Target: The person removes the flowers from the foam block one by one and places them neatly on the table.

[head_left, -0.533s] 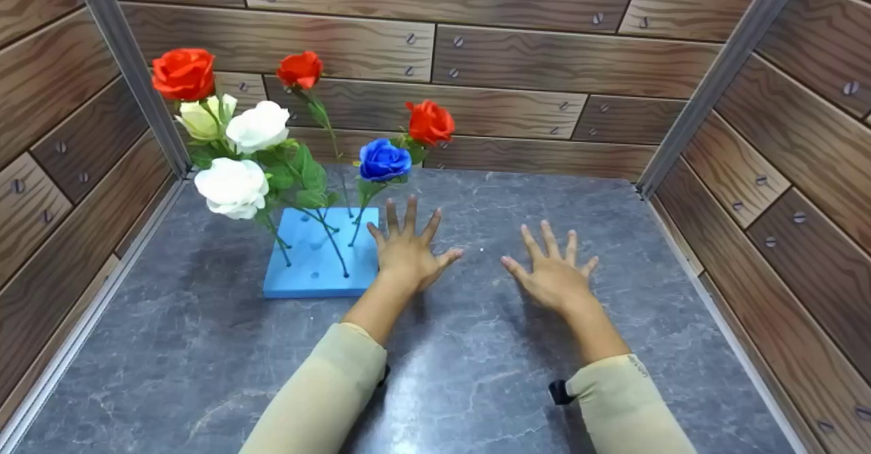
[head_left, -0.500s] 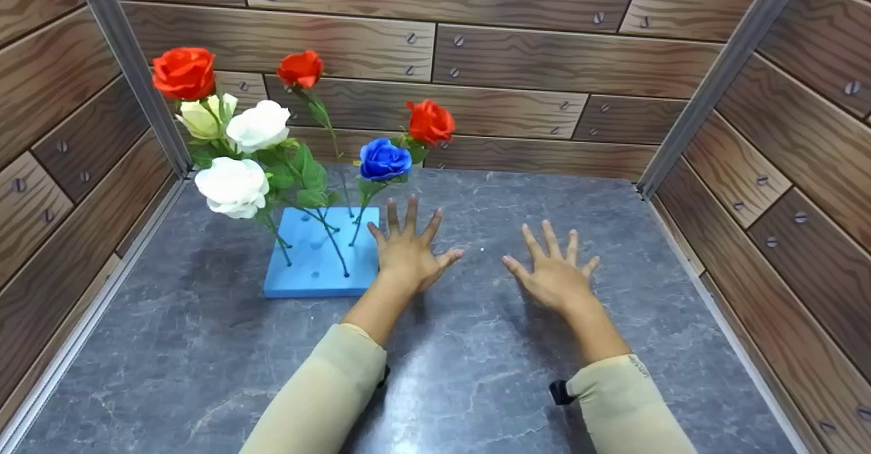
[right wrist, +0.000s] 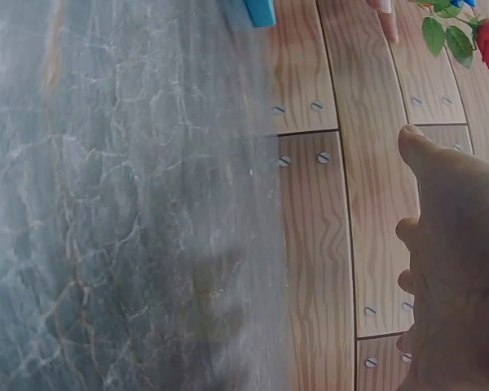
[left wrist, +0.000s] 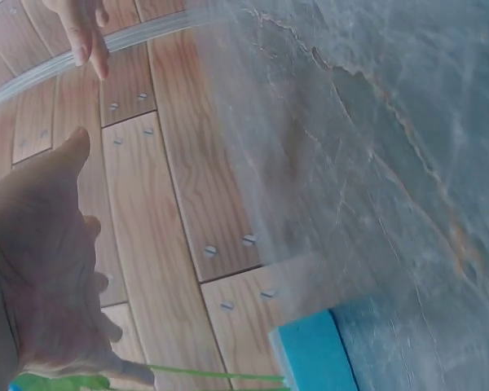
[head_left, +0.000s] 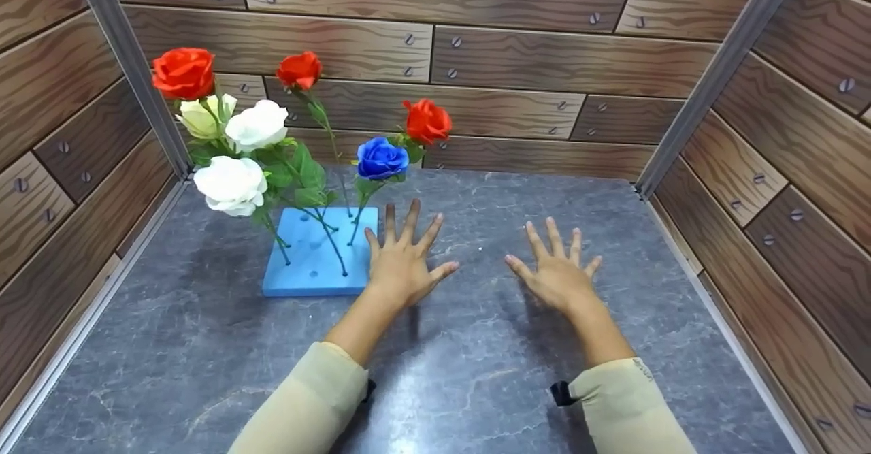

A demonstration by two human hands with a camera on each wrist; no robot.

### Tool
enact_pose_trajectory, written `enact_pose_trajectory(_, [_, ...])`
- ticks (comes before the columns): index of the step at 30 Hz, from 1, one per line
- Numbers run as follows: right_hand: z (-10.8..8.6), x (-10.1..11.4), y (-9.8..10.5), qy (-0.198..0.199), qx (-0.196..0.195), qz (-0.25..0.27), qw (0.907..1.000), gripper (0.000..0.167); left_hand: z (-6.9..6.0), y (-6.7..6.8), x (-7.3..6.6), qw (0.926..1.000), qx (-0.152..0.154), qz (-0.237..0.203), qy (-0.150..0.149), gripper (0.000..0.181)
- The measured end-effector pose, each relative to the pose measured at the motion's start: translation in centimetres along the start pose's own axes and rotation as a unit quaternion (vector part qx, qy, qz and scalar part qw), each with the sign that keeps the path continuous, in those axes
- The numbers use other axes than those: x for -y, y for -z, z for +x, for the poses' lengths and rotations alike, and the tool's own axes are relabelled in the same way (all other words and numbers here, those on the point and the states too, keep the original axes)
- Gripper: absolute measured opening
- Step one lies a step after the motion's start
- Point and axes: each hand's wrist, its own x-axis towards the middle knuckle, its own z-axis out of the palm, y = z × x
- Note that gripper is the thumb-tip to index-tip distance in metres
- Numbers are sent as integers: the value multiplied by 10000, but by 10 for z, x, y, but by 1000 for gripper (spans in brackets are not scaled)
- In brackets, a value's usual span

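A blue block with holes holds several artificial roses upright on thin green stems. They include a large red rose, white roses such as the lower one, and a blue rose beside another red one. My left hand, fingers spread and holding nothing, hovers at the block's right edge and overlaps it in the head view. Farther right, my right hand is spread over the table with nothing in it. In the left wrist view a corner of the block shows beyond the palm.
A grey marbled table fills the floor of the space. Wood-patterned walls stand at the back and both sides, with metal posts in the corners.
My left hand and forearm have shifted slightly to the left, nearer the blue block. The right hand has moved very little, and the roses stand as before.
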Motion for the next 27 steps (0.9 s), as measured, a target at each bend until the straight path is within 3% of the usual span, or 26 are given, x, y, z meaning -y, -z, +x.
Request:
enact_pose_trajectory(6, [1, 6, 1, 203, 255, 625, 9975, 93, -16, -3, 21, 9959, -694, -414, -412, 80])
enact_pose_trajectory(9, [3, 8, 0, 366, 305, 913, 9947, 99, -24, -2, 31, 9907, -1079, -724, -396, 70])
enact_pose_trajectory(11, [4, 7, -1, 471, 357, 1049, 9927, 104, -30, -2, 38, 9888, -1176, -872, -295, 58])
enact_pose_trajectory(15, [3, 6, -2, 594, 504, 1202, 9897, 109, -44, -1, 55, 9911, -990, -892, 70, 42])
enact_pose_trajectory(19, [2, 6, -3, 645, 601, 1385, 9864, 107, -55, -3, 84, 9915, -560, -963, 676, 52])
enact_pose_trajectory(23, [4, 9, -5, 664, 634, 1502, 9844, 113, -64, -3, 118, 9821, -455, -1279, 1303, 68])
enact_pose_trajectory(27, [7, 13, -9, 570, 676, 1599, 9832, 114, -67, -1, 151, 9722, -677, -1472, 1691, 76])
